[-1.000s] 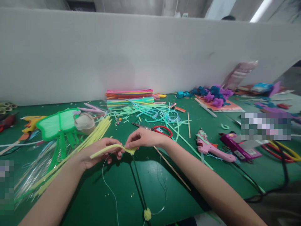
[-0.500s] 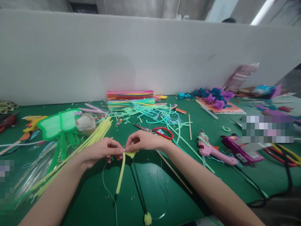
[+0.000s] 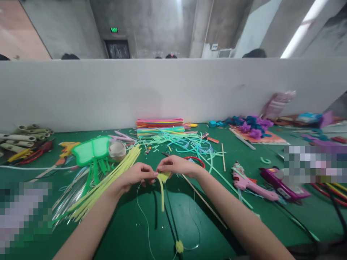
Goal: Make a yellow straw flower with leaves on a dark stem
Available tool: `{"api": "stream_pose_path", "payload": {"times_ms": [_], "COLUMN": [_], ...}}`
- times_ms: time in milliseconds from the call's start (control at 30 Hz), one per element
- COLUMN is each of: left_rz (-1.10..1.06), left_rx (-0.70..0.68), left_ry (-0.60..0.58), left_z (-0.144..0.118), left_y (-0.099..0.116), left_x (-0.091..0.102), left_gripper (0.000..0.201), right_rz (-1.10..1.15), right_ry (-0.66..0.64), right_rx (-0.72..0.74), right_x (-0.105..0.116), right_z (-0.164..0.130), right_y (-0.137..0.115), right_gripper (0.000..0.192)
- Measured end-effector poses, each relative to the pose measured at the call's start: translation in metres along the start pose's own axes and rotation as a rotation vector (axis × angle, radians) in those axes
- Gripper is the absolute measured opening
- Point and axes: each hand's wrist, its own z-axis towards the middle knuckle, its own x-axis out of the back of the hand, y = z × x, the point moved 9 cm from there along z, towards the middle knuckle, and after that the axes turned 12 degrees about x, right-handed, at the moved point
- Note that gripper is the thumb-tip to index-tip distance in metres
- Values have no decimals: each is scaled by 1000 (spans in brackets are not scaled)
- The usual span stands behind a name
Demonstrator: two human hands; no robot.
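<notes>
My left hand (image 3: 142,174) and my right hand (image 3: 176,167) meet over the green table, fingertips pinched close together. Between them is a yellow pipe cleaner (image 3: 162,195), bent into a small folded shape at the top, with one end hanging down. Both hands are closed on it. A thin clear thread (image 3: 144,215) loops down below the left hand. Two dark thin lines run from the folded part to a small yellow fuzzy ball (image 3: 179,247) near the table's front edge. Behind my right hand, red-handled scissors (image 3: 195,159) are partly hidden.
Left lie a bundle of yellow pipe cleaners (image 3: 127,164), a green winged shape (image 3: 92,150) and a yellow glue gun (image 3: 66,148). Coloured pipe cleaners (image 3: 159,124) are stacked at the back. Pink (image 3: 255,187) and purple glue guns (image 3: 283,185) and a wooden stick (image 3: 204,202) lie right.
The camera view has tilted up and turned left, so everything sits lower and further right. The hanging yellow end now curves from the fold; both hands keep their hold.
</notes>
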Motion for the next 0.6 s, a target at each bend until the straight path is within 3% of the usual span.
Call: {"api": "stream_pose_path", "payload": {"times_ms": [300, 600], "left_rz": [-56, -65], "left_rx": [-17, -9], "left_ry": [5, 45], "left_z": [7, 15], "left_y": [-8, -13], "left_x": [-1, -1], "left_gripper": [37, 37], "right_rz": [-10, 40], "right_ry": [123, 227], "right_rx": [-21, -15], "right_x": [10, 10], "right_z": [-25, -24], "right_y": [10, 17], "right_gripper": [41, 40]}}
